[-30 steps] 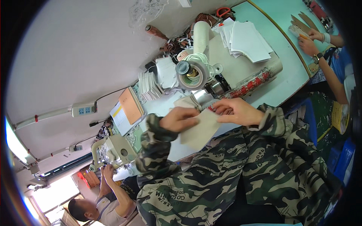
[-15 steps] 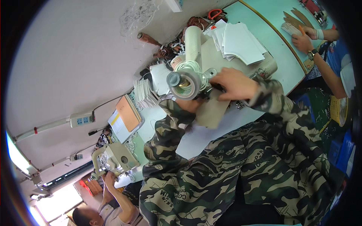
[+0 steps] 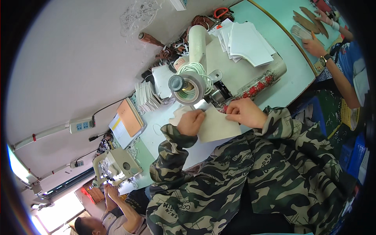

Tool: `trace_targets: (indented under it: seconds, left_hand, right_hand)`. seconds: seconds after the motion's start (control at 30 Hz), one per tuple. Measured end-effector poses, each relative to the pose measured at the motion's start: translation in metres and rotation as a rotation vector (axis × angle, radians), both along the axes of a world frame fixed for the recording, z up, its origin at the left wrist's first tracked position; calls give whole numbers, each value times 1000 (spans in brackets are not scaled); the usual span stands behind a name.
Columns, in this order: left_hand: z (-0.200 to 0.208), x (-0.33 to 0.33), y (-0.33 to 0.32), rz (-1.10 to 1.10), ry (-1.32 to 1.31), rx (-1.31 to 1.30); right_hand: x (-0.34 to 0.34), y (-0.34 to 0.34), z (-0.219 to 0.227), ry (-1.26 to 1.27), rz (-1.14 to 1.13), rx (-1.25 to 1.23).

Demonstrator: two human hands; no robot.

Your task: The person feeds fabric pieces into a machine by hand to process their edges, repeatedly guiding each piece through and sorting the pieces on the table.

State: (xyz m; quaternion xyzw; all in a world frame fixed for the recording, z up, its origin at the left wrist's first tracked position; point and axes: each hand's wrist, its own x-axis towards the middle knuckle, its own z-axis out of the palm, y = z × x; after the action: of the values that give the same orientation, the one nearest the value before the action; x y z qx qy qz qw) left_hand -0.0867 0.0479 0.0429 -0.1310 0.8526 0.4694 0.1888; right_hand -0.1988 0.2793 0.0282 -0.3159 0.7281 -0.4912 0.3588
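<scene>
A flat beige cut piece (image 3: 217, 126) lies on the pale green table, pressed under both hands. My left hand (image 3: 190, 122) pinches its upper left edge right below a large tape roll (image 3: 188, 88) on a machine. My right hand (image 3: 244, 112) holds the piece's upper right edge beside the machine's metal foot (image 3: 203, 105). Both sleeves are camouflage cloth.
A stack of white cut sheets (image 3: 244, 41) lies behind the machine, and a smaller stack (image 3: 147, 97) sits left of it. An orange-topped tray (image 3: 126, 122) and a sewing machine (image 3: 117, 166) with another person stand at left. A second person's hands (image 3: 313, 45) handle brown pieces at the upper right.
The piece and both hands came down from beside the tape roll to just below it. My left hand, hidden half a second ago, shows again on the piece's left edge.
</scene>
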Motion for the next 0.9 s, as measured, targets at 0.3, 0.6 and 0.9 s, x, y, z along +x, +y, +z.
trace_targets:
  seconds: [0.3, 0.6, 0.9]
  left_hand:
    - [5, -42, -2, -122, 252, -337]
    - [-63, 53, -86, -129, -317, -904]
    - [-73, 89, -83, 63, -104, -890]
  right_hand:
    - [-37, 43, 11, -226, -31, -98]
    - [-91, 42, 48, 1151, -310, 12]
    - [-11, -86, 132, 818, -340, -774]
